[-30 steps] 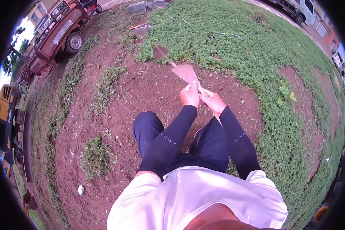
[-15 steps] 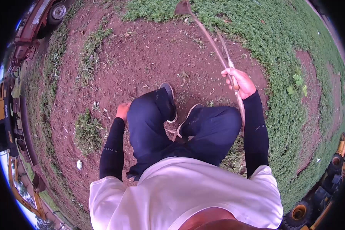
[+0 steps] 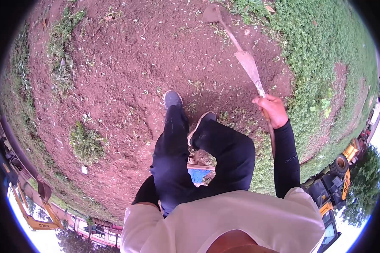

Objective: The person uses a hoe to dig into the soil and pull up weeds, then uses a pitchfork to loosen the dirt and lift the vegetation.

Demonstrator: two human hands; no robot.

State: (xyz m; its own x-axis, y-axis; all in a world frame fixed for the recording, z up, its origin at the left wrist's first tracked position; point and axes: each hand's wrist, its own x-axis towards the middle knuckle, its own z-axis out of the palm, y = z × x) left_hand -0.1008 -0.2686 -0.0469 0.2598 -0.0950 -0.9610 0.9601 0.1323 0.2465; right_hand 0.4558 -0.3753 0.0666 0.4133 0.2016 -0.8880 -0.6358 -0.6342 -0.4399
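My right hand (image 3: 273, 110) is closed around the handles of two long tools, right of my knees. One is a hoe (image 3: 211, 14), its rusty blade at the far end over the soil. The other has a flat, pale, flaring metal blade (image 3: 247, 65) that lies across the hoe's shaft. A brown wooden handle (image 3: 270, 130) runs back from my fist along my forearm. My left arm (image 3: 147, 192) goes down beside my left thigh, and the hand is hidden behind it. Between my legs shows a blue piece (image 3: 198, 175) with a wooden strip, partly covered.
Bare reddish soil (image 3: 126, 80) with scattered weeds lies ahead and left. Dense green ground cover (image 3: 325, 46) borders it on the right. A weed clump (image 3: 88, 143) and a small white scrap (image 3: 84, 169) lie left. Yellow machines (image 3: 331, 185) stand behind right, another (image 3: 40, 215) behind left.
My left hand has gone from beside my left knee to out of sight. My left leg is straighter. The two tools have turned, so the pale blade now faces up. My view has shifted.
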